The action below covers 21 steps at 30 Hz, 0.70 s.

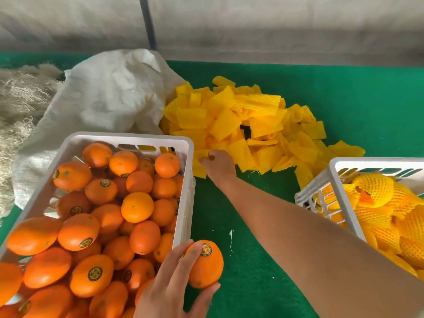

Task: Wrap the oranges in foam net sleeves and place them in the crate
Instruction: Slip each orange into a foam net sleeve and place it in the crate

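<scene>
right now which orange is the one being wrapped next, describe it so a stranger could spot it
Start at the white crate of bare oranges on the left of the green mat. Just outside its near right corner, the left hand grips one orange over the mat. It is the only orange outside a crate and without a sleeve, with a round sticker facing up.

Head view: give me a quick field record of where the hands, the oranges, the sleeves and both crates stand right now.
left hand: grips one bare orange beside the left crate
right hand: reaches to the sleeve pile, fingers pinching a sleeve at its near edge
left crate: white, heaped with unwrapped oranges
right crate: white, holds wrapped oranges
surface: green mat
behind: white sack
</scene>
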Each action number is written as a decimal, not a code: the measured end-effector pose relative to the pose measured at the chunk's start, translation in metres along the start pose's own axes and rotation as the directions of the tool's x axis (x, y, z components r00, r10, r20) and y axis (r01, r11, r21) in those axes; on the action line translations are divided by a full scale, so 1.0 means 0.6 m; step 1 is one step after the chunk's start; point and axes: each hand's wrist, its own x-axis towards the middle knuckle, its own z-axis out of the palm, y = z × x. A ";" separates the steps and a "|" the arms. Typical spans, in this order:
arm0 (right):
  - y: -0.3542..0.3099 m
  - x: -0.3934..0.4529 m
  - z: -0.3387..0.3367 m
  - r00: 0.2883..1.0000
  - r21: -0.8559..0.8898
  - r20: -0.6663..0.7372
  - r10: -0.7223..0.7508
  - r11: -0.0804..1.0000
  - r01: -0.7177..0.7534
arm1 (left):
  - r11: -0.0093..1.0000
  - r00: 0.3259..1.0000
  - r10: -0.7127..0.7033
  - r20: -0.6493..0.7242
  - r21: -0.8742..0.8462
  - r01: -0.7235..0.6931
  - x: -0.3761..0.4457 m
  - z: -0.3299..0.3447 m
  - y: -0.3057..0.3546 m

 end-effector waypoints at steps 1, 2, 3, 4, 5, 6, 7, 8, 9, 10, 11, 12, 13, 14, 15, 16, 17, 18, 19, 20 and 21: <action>-0.004 -0.011 -0.008 1.000 0.021 -0.014 0.006 1.000 -0.005 | 1.000 1.000 -0.003 0.015 -0.029 0.003 0.000 0.004 -0.003; -0.005 -0.023 -0.018 0.999 0.041 -0.030 0.012 0.999 -0.011 | 0.998 1.000 -0.004 0.022 -0.059 0.005 0.000 0.002 0.001; -0.006 -0.038 -0.035 0.999 0.066 -0.032 0.020 0.998 -0.018 | 0.998 1.000 0.010 0.001 -0.055 -0.010 -0.002 0.005 -0.001; -0.004 -0.056 -0.057 1.000 0.097 -0.026 0.017 0.995 -0.014 | 0.999 1.000 0.005 0.016 -0.050 -0.004 0.001 0.002 0.002; -0.003 -0.078 -0.082 1.000 0.128 -0.017 0.016 0.992 -0.013 | 0.998 1.000 -0.002 0.028 -0.064 0.004 0.000 0.002 0.004; -0.001 -0.102 -0.109 1.000 0.161 -0.008 0.017 0.987 -0.016 | 0.997 0.999 -0.019 0.036 -0.069 0.021 -0.001 0.000 0.006; 0.003 -0.131 -0.136 1.000 0.191 0.003 0.030 0.981 -0.030 | 0.995 0.998 -0.041 0.053 -0.092 0.046 -0.001 -0.002 0.006; 0.009 -0.163 -0.164 0.999 0.217 0.010 0.043 0.975 -0.044 | 0.992 0.996 -0.066 0.058 -0.102 0.072 0.000 -0.007 0.009; 0.015 -0.196 -0.191 0.998 0.248 0.009 0.057 0.967 -0.058 | 0.992 0.996 -0.077 0.042 -0.101 0.081 -0.001 -0.008 0.009; 0.023 -0.229 -0.217 0.997 0.291 0.007 0.080 0.954 -0.079 | 0.990 0.995 -0.091 0.041 -0.108 0.095 -0.003 -0.010 0.009; 0.030 -0.262 -0.240 0.994 0.339 0.011 0.104 0.935 -0.102 | 0.985 0.992 -0.115 0.052 -0.121 0.120 -0.005 -0.012 0.010; 0.032 -0.294 -0.262 0.992 0.385 0.021 0.124 0.915 -0.123 | 0.980 0.989 -0.135 0.061 -0.138 0.143 -0.006 -0.015 0.011; 0.033 -0.326 -0.283 0.989 0.422 0.040 0.140 0.895 -0.144 | 0.974 0.986 -0.152 0.062 -0.158 0.160 -0.008 -0.017 0.012; 0.033 -0.357 -0.300 0.987 0.462 0.054 0.151 0.873 -0.159 | 0.968 0.983 -0.170 0.061 -0.177 0.179 -0.012 -0.020 0.014; 0.032 -0.388 -0.316 0.985 0.495 0.062 0.158 0.852 -0.168 | 0.959 0.979 -0.196 0.059 -0.198 0.204 -0.015 -0.022 0.016; 0.029 -0.415 -0.329 0.984 0.530 0.072 0.161 0.830 -0.174 | 0.948 0.973 -0.222 0.068 -0.217 0.232 -0.018 -0.025 0.018; 0.027 -0.439 -0.340 0.984 0.561 0.088 0.155 0.809 -0.178 | 0.933 0.965 -0.251 0.074 -0.247 0.262 -0.020 -0.027 0.021; 0.020 -0.462 -0.351 0.985 0.585 0.096 0.145 0.792 -0.174 | 0.903 0.954 -0.285 0.088 -0.310 0.299 -0.021 -0.031 0.025; 0.018 -0.481 -0.359 0.988 0.607 0.098 0.122 0.779 -0.156 | 0.842 0.938 -0.331 0.104 -0.417 0.343 -0.021 -0.037 0.034; 0.013 -0.499 -0.367 0.990 0.623 0.098 0.102 0.769 -0.141 | 0.732 0.914 -0.387 0.125 -0.561 0.386 -0.018 -0.045 0.046; 0.010 -0.514 -0.374 0.991 0.641 0.102 0.089 0.755 -0.134 | 0.569 0.879 -0.449 0.160 -0.707 0.419 -0.013 -0.056 0.061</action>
